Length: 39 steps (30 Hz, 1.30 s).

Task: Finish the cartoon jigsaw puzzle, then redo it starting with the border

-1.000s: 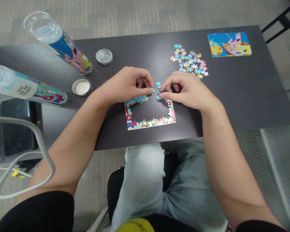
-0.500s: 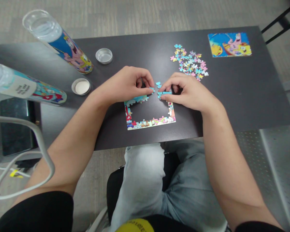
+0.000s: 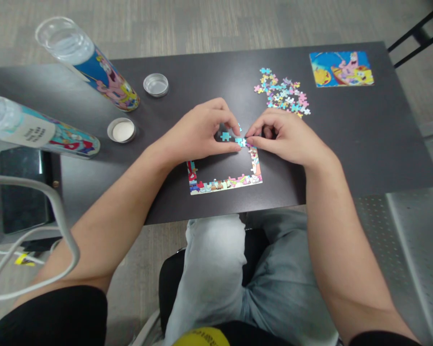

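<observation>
A partly built jigsaw frame (image 3: 224,184) lies on the dark table (image 3: 364,129) in front of me. My left hand (image 3: 198,132) rests over its top edge, fingers curled and pinching blue puzzle pieces (image 3: 225,136). My right hand (image 3: 285,137) sits at the frame's top right corner, thumb and forefinger pinched on a blue piece (image 3: 241,142). The fingertips of both hands almost meet above the frame's open middle.
A pile of loose pieces (image 3: 283,92) lies beyond my right hand, and a reference picture (image 3: 341,68) sits at the far right. Two printed tubes (image 3: 90,65) (image 3: 39,132) and two round lids (image 3: 155,84) (image 3: 121,129) lie at the left. My knees show below the table's near edge.
My left hand has slid right along the frame's top edge, covering it. The right hand has shifted slightly left, so the fingertips have come together over the blue pieces.
</observation>
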{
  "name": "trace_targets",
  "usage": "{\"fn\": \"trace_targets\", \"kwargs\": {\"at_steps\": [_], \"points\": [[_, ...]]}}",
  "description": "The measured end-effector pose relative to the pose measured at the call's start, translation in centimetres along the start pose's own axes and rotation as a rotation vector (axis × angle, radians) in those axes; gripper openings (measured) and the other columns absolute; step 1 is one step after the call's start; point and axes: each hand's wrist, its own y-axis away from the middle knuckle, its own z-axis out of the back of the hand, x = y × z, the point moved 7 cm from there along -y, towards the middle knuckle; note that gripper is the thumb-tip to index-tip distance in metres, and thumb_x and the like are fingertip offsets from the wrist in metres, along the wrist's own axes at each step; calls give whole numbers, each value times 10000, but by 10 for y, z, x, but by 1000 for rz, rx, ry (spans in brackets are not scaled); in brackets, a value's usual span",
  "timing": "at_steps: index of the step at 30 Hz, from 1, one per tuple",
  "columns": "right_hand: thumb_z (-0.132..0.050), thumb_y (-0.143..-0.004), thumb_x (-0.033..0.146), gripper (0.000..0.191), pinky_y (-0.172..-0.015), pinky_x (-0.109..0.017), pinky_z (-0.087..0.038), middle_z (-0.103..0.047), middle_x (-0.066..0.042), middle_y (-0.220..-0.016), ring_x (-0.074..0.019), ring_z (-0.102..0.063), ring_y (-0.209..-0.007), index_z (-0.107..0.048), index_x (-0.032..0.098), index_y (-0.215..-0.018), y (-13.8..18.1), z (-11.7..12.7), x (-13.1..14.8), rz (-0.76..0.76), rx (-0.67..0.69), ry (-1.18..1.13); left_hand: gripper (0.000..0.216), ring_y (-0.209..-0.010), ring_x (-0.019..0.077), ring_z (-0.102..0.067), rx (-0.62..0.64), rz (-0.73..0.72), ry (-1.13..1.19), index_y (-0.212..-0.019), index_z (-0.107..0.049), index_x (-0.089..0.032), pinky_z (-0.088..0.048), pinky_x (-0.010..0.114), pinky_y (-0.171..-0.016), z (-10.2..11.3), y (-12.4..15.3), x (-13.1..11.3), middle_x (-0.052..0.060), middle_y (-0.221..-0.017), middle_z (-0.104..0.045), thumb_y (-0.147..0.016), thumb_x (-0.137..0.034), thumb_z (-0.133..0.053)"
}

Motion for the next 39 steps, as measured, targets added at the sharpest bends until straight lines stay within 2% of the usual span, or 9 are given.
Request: {"fn": "trace_targets", "kwargs": {"at_steps": [4, 8, 12, 14, 20, 27, 30, 35, 39], "points": [[-1015, -979, 453, 150, -849, -580, -558, -678, -80, -950, -327, -614, -874, -901, 361, -949, -2, 0, -2, -2, 13, -7, 205, -993, 226, -723, -23, -25, -43, -1193, -993, -245, -598, 381, -973, -8, 0, -1, 61, -1155, -782, -1001, -303, -1040], [-1035, -964, 446, 135, -860, -588, -565, -690, -85, -965, -335, -610, -888, -919, 377, -960, -3, 0, -1, -9, 17, -7, 210, -931, 197, -696, -16, -40, -50, -1234, -1000, -240, -577, 355, -943, -11, 1, -2, 47, -1140, -793, -1030, -291, -1016], [-1004, -978, 429, 107, -887, -586, -572, -717, -81, -985, -326, -617, -900, -918, 365, -973, -3, -1, -1, 0, 16, 12, 220, -883, 193, -672, -22, -58, -55, -1231, -1004, -205, -544, 371, -906, -11, 1, -5, 56, -1115, -793, -1045, -322, -997], [-989, -988, 415, 98, -888, -577, -571, -729, -78, -1003, -312, -613, -889, -914, 352, -977, -3, -1, -1, 6, 13, 15, 235, -892, 210, -688, -16, -56, -73, -1237, -1010, -228, -530, 392, -881, -8, 1, -5, 66, -1133, -803, -1039, -354, -995], [-995, -1030, 381, 117, -857, -535, -564, -756, -58, -1014, -260, -556, -836, -896, 322, -1042, -3, -4, 1, 12, -25, 29, 303, -910, 266, -714, -1, 51, -81, -1182, -992, -325, -534, 464, -844, 15, 2, 10, 101, -1181, -823, -1046, -596, -977], [-947, -1024, 251, 47, -875, -470, -508, -702, -28, -956, -231, -586, -848, -935, 293, -1038, -4, -10, 6, 115, -44, 59, 289, -859, 226, -707, 42, 91, -47, -1142, -981, -322, -536, 443, -809, 14, 2, 18, 89, -1231, -830, -979, -560, -984], [-954, -1005, 247, 66, -863, -446, -505, -693, -22, -953, -226, -581, -841, -947, 300, -1043, -5, -11, 4, 112, -53, 75, 254, -817, 211, -703, 51, 118, -19, -1103, -973, -308, -529, 430, -783, 13, 2, 18, 74, -1159, -836, -969, -523, -983], [-999, -987, 270, 85, -863, -437, -516, -677, -24, -946, -231, -571, -854, -949, 302, -1048, -6, -10, 1, 69, -42, 90, 256, -800, 214, -701, 65, 173, 9, -1108, -954, -297, -503, 397, -774, 11, 3, 17, 21, -906, -779, -956, -495, -1010], [-1009, -991, 293, 90, -876, -438, -524, -683, -29, -958, -240, -576, -872, -943, 302, -1052, -6, -11, 0, 65, -42, 89, 248, -782, 206, -705, 96, 148, 33, -1111, -936, -278, -502, 370, -786, 6, 2, 10, -13, -789, -724, -966, -460, -1022]]}}
